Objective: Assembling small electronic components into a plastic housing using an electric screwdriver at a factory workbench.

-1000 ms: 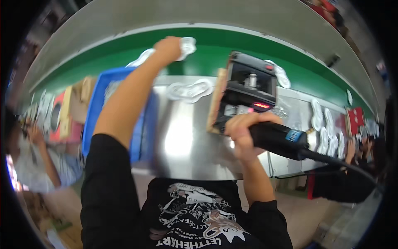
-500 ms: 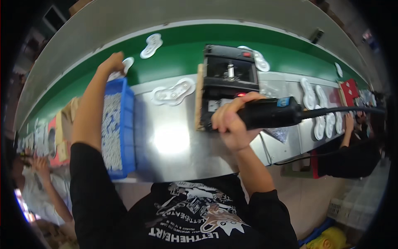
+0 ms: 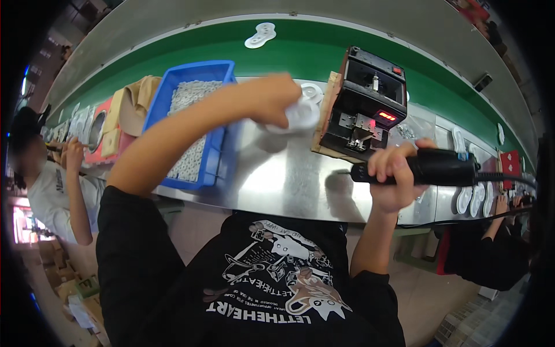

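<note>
My left hand (image 3: 273, 99), blurred by motion, is closed on the edge of a white plastic piece (image 3: 302, 118) above the metal worktop (image 3: 269, 191). Just behind it lies another white plastic piece (image 3: 311, 92) with round recesses. In my right hand (image 3: 399, 176) is a black electric screwdriver (image 3: 442, 168), its fingers wrapped round the body and its tip pointing left. A cable runs off from its right end. Left of centre, under my left forearm, stands a blue bin (image 3: 217, 151) full of small whitish parts. Beyond the screwdriver sits a black screw feeder (image 3: 370, 104) with a lit red display.
A green belt (image 3: 191, 51) runs along the back, carrying a white piece (image 3: 260, 35). More white pieces (image 3: 464, 200) lie at the right. Co-workers sit on both sides, one with a raised hand (image 3: 73, 155). Beige cloth (image 3: 136, 104) lies left of the bin.
My left hand has come back from the belt to the right, bringing a white piece over the worktop. My right hand and the screwdriver have moved right, off the feeder. The view has shifted.
</note>
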Demonstrator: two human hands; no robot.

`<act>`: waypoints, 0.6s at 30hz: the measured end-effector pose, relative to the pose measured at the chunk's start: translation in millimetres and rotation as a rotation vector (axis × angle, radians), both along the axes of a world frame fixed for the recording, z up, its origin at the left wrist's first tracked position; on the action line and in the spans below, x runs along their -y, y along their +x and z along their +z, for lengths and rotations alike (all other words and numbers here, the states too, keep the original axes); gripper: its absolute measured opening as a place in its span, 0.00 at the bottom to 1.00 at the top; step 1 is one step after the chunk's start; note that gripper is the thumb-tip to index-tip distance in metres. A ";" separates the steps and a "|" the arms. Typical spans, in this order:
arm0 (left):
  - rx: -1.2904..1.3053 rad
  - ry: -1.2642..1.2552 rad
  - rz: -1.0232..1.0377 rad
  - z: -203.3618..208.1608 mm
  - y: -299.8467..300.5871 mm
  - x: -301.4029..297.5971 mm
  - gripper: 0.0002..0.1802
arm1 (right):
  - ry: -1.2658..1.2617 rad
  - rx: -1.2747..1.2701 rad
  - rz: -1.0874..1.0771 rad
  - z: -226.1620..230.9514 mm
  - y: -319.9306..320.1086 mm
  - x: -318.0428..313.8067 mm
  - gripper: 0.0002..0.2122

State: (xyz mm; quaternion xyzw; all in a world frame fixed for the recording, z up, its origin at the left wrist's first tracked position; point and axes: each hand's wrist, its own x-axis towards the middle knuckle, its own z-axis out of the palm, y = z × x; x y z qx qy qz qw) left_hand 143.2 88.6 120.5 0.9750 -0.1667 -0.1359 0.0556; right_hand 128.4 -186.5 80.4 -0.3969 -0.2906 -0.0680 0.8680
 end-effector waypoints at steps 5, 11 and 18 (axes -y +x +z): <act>-0.070 0.026 -0.028 -37.0 -19.9 14.4 0.23 | 0.004 -0.017 -0.060 -9.2 -14.0 36.6 0.21; 0.255 -0.035 0.047 -1.4 96.7 -26.7 0.11 | -0.071 -0.116 -0.255 -27.4 -45.2 61.5 0.21; 0.381 -0.442 -0.330 -109.0 318.0 21.9 0.22 | -0.069 -0.285 -0.416 -35.5 -69.7 75.9 0.21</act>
